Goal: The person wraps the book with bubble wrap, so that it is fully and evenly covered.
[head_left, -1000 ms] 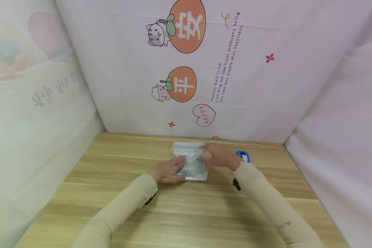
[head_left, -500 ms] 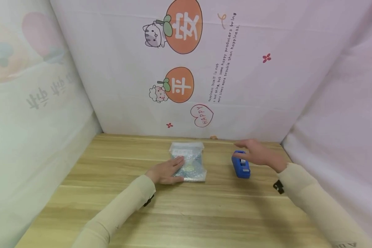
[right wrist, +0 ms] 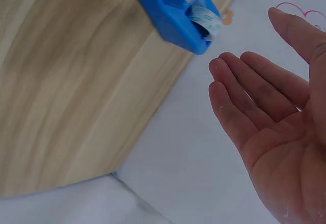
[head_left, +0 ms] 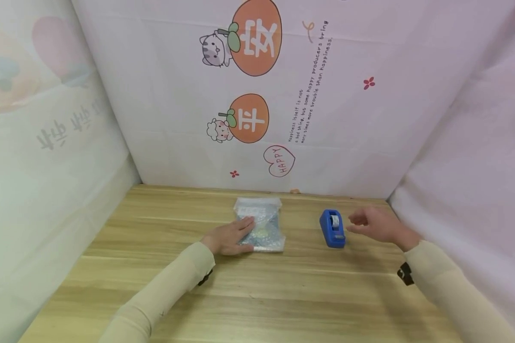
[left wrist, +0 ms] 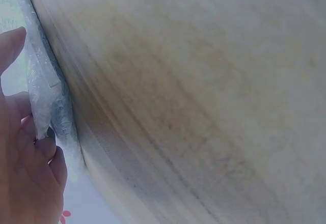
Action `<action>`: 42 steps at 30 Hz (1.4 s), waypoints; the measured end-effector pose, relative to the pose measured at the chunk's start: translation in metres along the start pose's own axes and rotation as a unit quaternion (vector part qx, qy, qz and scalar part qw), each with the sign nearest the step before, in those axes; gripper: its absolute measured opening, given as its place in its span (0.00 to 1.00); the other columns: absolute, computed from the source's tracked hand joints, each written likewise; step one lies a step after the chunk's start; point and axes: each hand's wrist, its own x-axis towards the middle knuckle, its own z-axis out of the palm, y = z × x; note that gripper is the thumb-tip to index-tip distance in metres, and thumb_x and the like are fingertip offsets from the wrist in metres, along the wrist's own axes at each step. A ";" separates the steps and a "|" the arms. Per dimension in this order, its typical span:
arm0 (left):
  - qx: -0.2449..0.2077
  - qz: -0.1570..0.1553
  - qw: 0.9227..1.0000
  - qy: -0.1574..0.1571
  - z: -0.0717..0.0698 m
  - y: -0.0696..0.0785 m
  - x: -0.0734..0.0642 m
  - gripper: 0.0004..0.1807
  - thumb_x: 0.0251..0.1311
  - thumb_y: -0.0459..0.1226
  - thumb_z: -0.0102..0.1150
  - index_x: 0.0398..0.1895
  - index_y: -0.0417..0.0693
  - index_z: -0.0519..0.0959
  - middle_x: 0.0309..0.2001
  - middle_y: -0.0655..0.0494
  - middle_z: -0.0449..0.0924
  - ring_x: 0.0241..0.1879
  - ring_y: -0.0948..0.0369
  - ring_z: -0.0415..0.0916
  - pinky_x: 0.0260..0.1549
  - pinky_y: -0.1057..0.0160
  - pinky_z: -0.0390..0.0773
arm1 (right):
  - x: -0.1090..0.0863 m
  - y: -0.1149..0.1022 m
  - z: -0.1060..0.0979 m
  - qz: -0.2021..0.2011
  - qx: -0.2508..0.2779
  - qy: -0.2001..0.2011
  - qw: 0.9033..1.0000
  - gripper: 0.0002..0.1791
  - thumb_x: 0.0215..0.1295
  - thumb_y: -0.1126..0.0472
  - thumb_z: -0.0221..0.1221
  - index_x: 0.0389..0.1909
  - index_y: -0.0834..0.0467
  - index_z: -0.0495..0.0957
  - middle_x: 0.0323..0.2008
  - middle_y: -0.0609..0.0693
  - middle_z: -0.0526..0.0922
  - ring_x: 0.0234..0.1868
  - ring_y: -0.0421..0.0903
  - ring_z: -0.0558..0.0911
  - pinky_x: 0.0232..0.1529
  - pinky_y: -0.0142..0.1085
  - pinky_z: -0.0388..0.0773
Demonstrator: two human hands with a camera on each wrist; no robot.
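Note:
A flat package in bubble wrap (head_left: 262, 237) lies near the back of the wooden table. My left hand (head_left: 229, 238) rests on its left part, fingers extended over the wrap; in the left wrist view, the left hand (left wrist: 30, 163) is at the package's (left wrist: 48, 76) edge, some fingertips partly hidden by the wrap. To the right stands a blue tape dispenser (head_left: 333, 237) with a roll of tape (head_left: 335, 221) in it. My right hand (head_left: 379, 225) hovers just right of the dispenser, apart from it. The right wrist view shows this hand (right wrist: 275, 117) holding nothing, fingers relaxed.
The wooden table (head_left: 257, 295) meets a printed white cloth wall (head_left: 176, 119) just behind the package. Cloth walls also stand at the left (head_left: 60, 190) and the right (head_left: 468, 190).
My right hand has left the package's right side and moved right, passing over the tape dispenser to its far side. My left hand has stayed on the package.

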 end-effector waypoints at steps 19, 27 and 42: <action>-0.010 0.009 1.000 0.005 0.002 -0.001 -0.001 0.45 0.80 0.60 0.43 0.86 0.42 0.47 0.88 0.47 0.42 0.87 0.50 0.42 0.84 0.49 0.53 | 0.013 0.027 0.056 0.057 0.102 0.009 0.993 0.17 0.73 0.49 0.67 0.44 0.60 0.88 0.44 0.54 0.91 0.46 0.49 0.87 0.47 0.45 0.87; -0.009 0.006 1.000 0.003 0.001 -0.002 -0.001 0.45 0.80 0.61 0.43 0.87 0.44 0.47 0.88 0.48 0.41 0.87 0.51 0.42 0.84 0.50 0.53 | 0.016 0.025 0.064 0.083 0.104 0.002 0.991 0.16 0.72 0.48 0.66 0.39 0.59 0.88 0.39 0.51 0.90 0.43 0.46 0.84 0.43 0.39 0.82; -0.016 0.004 1.000 0.001 0.000 0.000 -0.001 0.45 0.80 0.60 0.44 0.87 0.44 0.47 0.88 0.48 0.41 0.87 0.51 0.41 0.84 0.50 0.53 | 0.021 0.017 0.060 0.128 0.151 -0.042 0.979 0.17 0.74 0.55 0.63 0.30 0.65 0.85 0.28 0.49 0.84 0.29 0.42 0.73 0.28 0.32 0.69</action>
